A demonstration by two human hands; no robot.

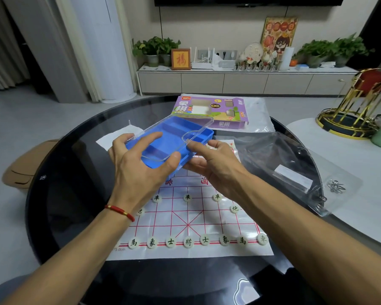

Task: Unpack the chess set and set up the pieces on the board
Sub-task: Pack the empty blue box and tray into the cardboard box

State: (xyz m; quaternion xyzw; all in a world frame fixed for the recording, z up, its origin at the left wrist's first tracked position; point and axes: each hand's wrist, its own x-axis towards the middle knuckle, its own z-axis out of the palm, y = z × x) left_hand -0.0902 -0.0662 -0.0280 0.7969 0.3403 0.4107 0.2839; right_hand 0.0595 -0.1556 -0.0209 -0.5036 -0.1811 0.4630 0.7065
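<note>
Along the near edge of the paper xiangqi board (pixel 207 219), which is spread on the round dark glass table (pixel 59 194), a back row of pale round chess pieces (pixel 188 241) with black characters is seen; a row of three soldier pieces (pixel 187 197) and a cannon piece (pixel 235 208) are set further in. Above the board's middle, a blue plastic tray (pixel 174 139) with empty compartments is held tilted, a clear lid (pixel 180 126) lying over it. The tray's near left end is gripped by the left hand (pixel 139 166), fingers on top and thumb curled at its near side. The right hand (pixel 211 159) is placed under the tray's right edge, its thumb pressed on the lid's rim. The board's far half is hidden by tray and hands. Toward the table's right edge a clear plastic bag (pixel 295 164) is laid. Near the far edge the purple chess box (pixel 209 111) is found lying flat.
</note>
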